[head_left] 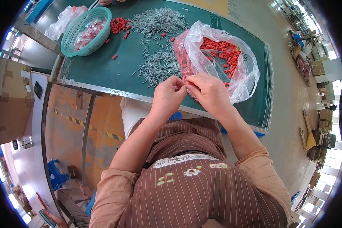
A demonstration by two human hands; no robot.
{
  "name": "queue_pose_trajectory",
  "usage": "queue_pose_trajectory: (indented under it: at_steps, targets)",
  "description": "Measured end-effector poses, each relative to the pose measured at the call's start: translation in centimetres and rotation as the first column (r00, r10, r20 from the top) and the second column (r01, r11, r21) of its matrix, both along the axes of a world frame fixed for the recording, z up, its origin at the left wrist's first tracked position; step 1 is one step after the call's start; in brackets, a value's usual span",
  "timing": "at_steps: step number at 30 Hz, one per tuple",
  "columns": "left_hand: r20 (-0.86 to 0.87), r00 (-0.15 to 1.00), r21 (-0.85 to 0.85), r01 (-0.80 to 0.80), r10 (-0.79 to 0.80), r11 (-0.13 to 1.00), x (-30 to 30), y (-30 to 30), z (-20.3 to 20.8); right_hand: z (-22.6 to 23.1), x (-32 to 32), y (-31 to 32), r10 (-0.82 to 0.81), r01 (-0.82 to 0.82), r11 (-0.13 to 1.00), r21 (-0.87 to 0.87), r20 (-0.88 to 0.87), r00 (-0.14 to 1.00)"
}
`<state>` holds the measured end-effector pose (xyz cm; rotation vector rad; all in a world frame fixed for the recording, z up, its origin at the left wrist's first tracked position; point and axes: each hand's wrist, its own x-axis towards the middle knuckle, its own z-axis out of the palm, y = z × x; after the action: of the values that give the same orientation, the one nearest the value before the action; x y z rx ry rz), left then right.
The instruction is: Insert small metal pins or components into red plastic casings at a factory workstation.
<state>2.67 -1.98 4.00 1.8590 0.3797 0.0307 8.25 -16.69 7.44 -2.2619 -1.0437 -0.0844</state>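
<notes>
Left hand (168, 95): fingers curled inward, thumb and index tip drawn near each other. Right hand (208, 91): likewise bent, thumb and index tip close together, meeting the left fingertips at the near edge of the table. Gap between the tips is too small to read; cannot tell whether either pinch is fully closed or on a piece. A bit of red shows by the left fingers, unclear whether held or behind them.

Clear plastic bag (195, 40): just beyond the right hand, mouth spread open, with many red sleeve-like caps (231, 51) inside. Green perforated plastic basket (67, 45): far left corner of the table, containing a clear bag with red and pale contents (90, 34). A white translucent bag (62, 23) lies behind it.

Table (102, 72): dark green top, metal-edged. Two heaps of slim metal pins, the far heap (159, 21) larger, the near heap (159, 68) beside the open bag; strays between. Loose red caps (119, 26) are piled beside the basket.

Room: another person's hand (114, 1) at the top edge; cardboard carton (11, 79) at left; blue stool (57, 175) lower left; worn orange floor (68, 136) with striped tape.
</notes>
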Motion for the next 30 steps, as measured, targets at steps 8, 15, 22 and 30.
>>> queue_pose_trajectory:
  at_steps: [8,15,22,30]
  targets:
    - [-0.071,0.997,-0.138,-0.022,0.012,0.990,0.4,0.5,-1.5,0.3,0.3,-1.3,-0.049,0.050,0.999,-0.003,-0.216,0.975]
    - [-0.063,0.998,-0.102,-0.018,0.012,0.995,0.4,0.1,-1.3,3.4,-0.1,-1.7,-0.077,0.049,0.996,-0.078,-0.410,0.909]
    - [-0.051,0.998,-0.056,0.038,-0.040,0.998,0.3,-0.4,-0.7,1.4,0.6,-1.2,0.094,-0.111,0.981,-0.160,-0.114,0.989]
    - [-0.054,0.997,-0.228,0.043,-0.056,0.973,0.7,0.2,-0.9,0.2,0.3,-1.7,0.119,-0.115,0.992,-0.054,0.064,0.991]
